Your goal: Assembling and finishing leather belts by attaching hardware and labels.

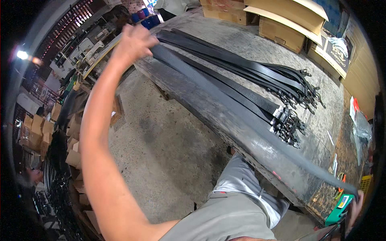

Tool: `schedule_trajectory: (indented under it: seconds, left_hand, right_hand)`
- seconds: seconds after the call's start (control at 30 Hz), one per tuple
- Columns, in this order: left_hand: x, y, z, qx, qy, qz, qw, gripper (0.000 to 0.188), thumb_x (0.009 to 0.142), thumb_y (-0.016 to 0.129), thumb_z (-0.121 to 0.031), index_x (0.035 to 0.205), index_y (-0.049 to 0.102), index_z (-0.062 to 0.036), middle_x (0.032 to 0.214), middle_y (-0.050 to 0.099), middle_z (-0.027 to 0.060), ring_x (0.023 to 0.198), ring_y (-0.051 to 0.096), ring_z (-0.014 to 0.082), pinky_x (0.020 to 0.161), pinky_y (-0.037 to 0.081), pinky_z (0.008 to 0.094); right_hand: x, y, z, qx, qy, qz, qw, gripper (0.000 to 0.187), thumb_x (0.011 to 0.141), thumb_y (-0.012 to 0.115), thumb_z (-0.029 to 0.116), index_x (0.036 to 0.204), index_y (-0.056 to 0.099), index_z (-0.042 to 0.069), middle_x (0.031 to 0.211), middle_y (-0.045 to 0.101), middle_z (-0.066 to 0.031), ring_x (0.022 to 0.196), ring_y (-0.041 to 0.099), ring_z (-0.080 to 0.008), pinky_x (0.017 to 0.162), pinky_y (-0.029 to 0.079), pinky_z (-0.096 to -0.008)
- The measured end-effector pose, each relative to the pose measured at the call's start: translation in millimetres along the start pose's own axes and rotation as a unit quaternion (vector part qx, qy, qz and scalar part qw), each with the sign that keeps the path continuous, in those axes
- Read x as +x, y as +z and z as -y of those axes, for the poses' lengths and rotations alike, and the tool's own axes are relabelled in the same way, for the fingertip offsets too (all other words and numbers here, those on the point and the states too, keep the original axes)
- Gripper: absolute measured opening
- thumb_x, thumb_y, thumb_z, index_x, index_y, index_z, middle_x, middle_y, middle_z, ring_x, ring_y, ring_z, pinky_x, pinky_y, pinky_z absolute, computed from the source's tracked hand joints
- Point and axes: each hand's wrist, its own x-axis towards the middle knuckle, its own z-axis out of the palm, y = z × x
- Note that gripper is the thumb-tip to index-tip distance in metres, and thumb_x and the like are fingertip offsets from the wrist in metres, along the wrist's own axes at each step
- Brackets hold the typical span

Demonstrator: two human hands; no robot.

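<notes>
A long black strap point(241, 108) runs slantwise along the near edge of the workbench, slightly blurred by motion. At its far left end is my left hand point(134, 42), arm stretched out, fingers curled with the strap's end by the thumb. The other end reaches my right hand point(355, 207) at the lower right rim, where fingers close about it, partly hidden. Beside that hand stands a green object point(339, 209) with a pale label. Two bundles of black straps lie behind the stretched one: a far bundle point(241, 66) and a nearer bundle point(241, 94), both with metal clips at their right ends.
Open cardboard boxes point(281, 32) stand along the back of the bench point(321, 132). Orange-handled scissors point(341, 180) and a clear plastic bag point(362, 128) lie at the right. More cartons point(74, 154) and a dark heap point(60, 172) line the floor's left side.
</notes>
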Motion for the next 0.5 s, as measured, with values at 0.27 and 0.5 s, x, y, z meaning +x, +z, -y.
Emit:
schedule_trajectory:
  seconds: [0.27,0.5]
  left_hand:
    - [47.9,32.9,-117.0,-0.181,-0.133,0.016,0.974,0.069,0.072,0.077,-0.038,0.134,0.052,-0.0207,0.143,0.044,0.0107,0.135,0.037,0.0342,0.105,0.033,0.0586]
    - [46.4,20.2,-310.6,-0.441,0.013,0.032,0.897,0.076,0.079,0.073,-0.039,0.144,0.039,-0.0176,0.15,0.033,0.0146,0.141,0.025,0.0352,0.111,0.026,0.0568]
  right_hand:
    - [102.7,425.1,260.9,-0.206,-0.168,0.103,0.958,0.044,0.077,0.075,0.032,0.097,0.053,0.001,0.081,0.062,-0.0192,0.075,0.06,-0.0376,0.068,0.047,-0.0452]
    - [106.0,461.1,233.1,-0.259,-0.239,0.098,0.931,0.044,0.075,0.077,0.03,0.098,0.052,0.002,0.088,0.065,-0.0207,0.086,0.063,-0.0406,0.071,0.049,-0.0478]
